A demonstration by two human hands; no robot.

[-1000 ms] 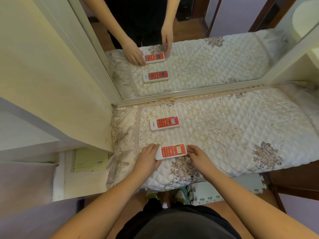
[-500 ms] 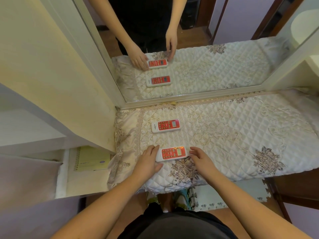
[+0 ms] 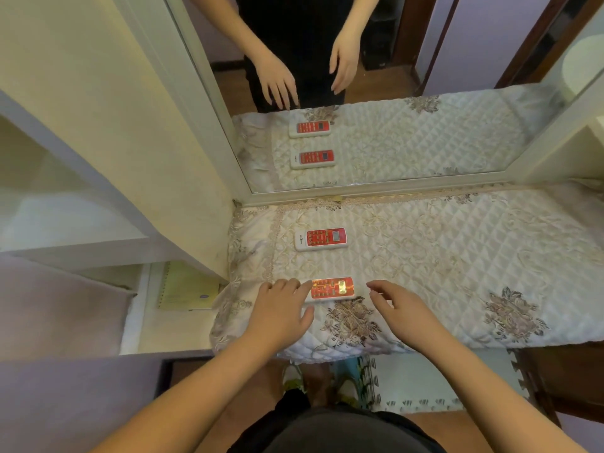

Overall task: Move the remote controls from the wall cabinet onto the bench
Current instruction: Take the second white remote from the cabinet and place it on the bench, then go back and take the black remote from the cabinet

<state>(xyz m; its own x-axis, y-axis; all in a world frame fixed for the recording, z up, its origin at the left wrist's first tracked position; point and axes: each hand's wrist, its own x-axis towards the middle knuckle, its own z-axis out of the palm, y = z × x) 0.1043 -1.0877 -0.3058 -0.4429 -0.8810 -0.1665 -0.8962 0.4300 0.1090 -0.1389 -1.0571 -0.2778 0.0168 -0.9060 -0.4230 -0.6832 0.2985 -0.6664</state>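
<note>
Quilted cream fabric, stitched in small diamonds and edged with lace and brownish floral embroidery, is covering the table, and both remote controls are lying on it. The far remote is sitting flat toward the back left corner, near the mirror, well apart from either hand. The near remote is resting close to the front edge, its long side running parallel to that edge.

Both are slim rounded rectangles of white plastic with glossy red faces, rows of small buttons and a little display window; the near one is catching a glare.

The left hand is hovering with fingers straight and relaxed, fingertips at or over the near remote's left end; whether they are touching it I cannot tell. The right hand is spread loosely just beside the right end, gripping nothing.

Judging from this, the task is looking finished or nearly so: no remote is showing in the visible part of the pale cabinet at the left.
</note>
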